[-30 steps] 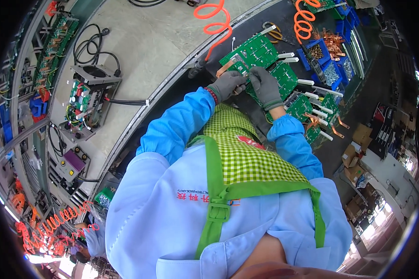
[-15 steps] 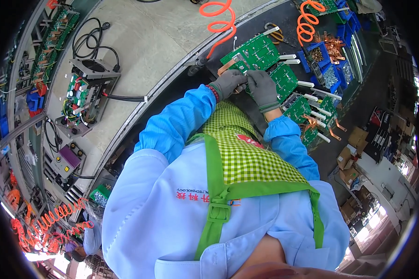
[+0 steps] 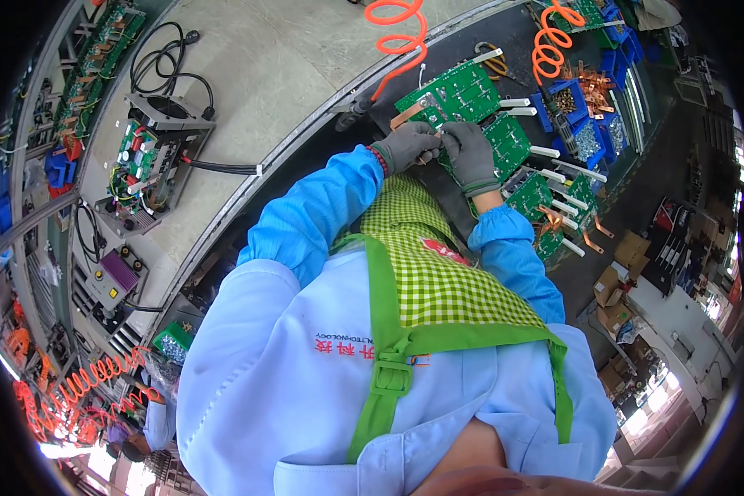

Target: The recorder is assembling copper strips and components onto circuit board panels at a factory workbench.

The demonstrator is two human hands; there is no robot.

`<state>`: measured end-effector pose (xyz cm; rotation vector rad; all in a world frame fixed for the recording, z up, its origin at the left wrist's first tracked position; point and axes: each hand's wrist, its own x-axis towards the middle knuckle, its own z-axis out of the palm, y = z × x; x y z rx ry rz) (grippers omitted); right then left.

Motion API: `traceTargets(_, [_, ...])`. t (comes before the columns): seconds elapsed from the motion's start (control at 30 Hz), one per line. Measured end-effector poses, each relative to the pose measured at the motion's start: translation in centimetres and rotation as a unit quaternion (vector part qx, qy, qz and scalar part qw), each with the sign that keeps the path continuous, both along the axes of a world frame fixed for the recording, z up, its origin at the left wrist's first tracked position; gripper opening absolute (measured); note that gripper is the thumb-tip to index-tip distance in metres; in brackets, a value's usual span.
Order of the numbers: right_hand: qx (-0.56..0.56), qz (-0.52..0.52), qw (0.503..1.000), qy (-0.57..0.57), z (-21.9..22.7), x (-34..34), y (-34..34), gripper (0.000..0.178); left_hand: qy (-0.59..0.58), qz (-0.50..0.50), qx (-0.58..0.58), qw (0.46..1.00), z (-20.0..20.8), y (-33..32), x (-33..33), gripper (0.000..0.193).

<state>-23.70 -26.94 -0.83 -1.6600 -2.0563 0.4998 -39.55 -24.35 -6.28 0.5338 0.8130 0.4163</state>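
Both of my hands wear grey gloves and meet at the near edge of a green circuit board [image 3: 463,89] on the dark bench. My left hand [image 3: 407,147] is closed, its fingertips pinched around something too small to make out. Close against it, my right hand [image 3: 469,155] is closed too, thumb and fingers pressed together; what they hold is hidden. A copper bar [image 3: 407,114] lies on the board just beyond my left hand. Beside my right hand sits a second green board [image 3: 507,139] with white strips sticking out.
More boards with copper strips [image 3: 591,240] lie to the right. Blue bins [image 3: 564,99] hold screws and small metal parts, near a pile of copper pieces [image 3: 595,87]. Orange coiled hoses [image 3: 551,54] hang over the bench. Scissors-like orange-handled tool [image 3: 494,59] lies at the back.
My hands stay together in nearly the same pose at the board's edge. The whole view has shifted slightly.
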Motion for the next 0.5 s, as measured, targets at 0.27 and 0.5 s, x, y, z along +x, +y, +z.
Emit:
traceTargets(0.27, [-0.052, -0.018, 0.997, -0.048, 0.4, -0.2, -0.1, 0.013, 0.012, 0.001, 0.019, 1.000, -0.1, -0.6, 0.2, 0.013])
traceTargets(0.5, [-0.003, 0.028, 0.999, 0.045, -0.5, -0.1, 0.4, 0.014, 0.008, 0.001, 0.033, 0.999, -0.5, -0.7, -0.1, 0.013])
